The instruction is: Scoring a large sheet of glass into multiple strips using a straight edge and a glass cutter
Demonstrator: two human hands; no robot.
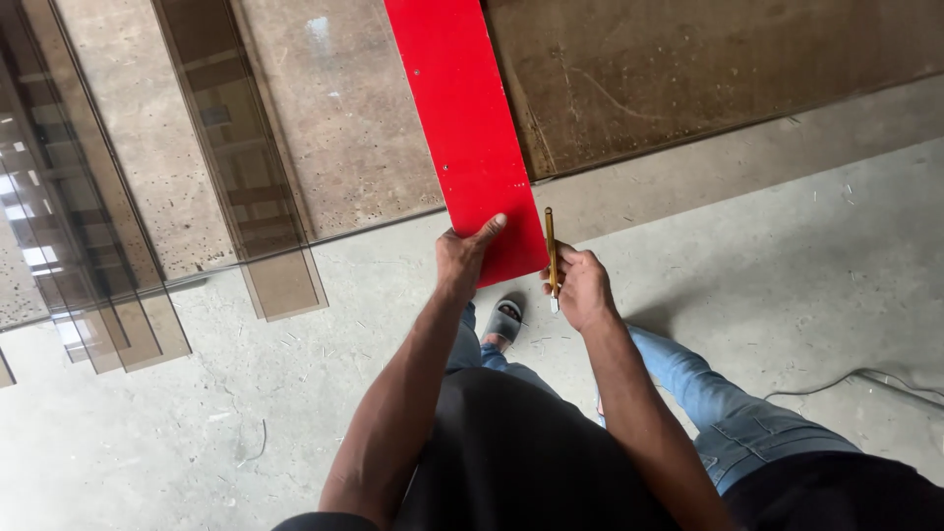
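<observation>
A long red board [462, 128] lies across a worn brown table top [688, 79], its near end jutting past the table's front edge. My left hand [462, 258] presses on that near end, thumb flat on the red face. My right hand [582, 287] grips a slim yellow-handled cutting tool [551, 251] held upright, its tip against the board's right edge. A large sheet of tinted glass [324, 118] lies on the table under the board.
Several narrow strips of tinted glass [236, 167] overhang the table edge at the left. Grey concrete floor [787, 285] lies below, with a cable [865, 379] at the right. My sandalled foot [504, 322] and blue jeans show beneath my arms.
</observation>
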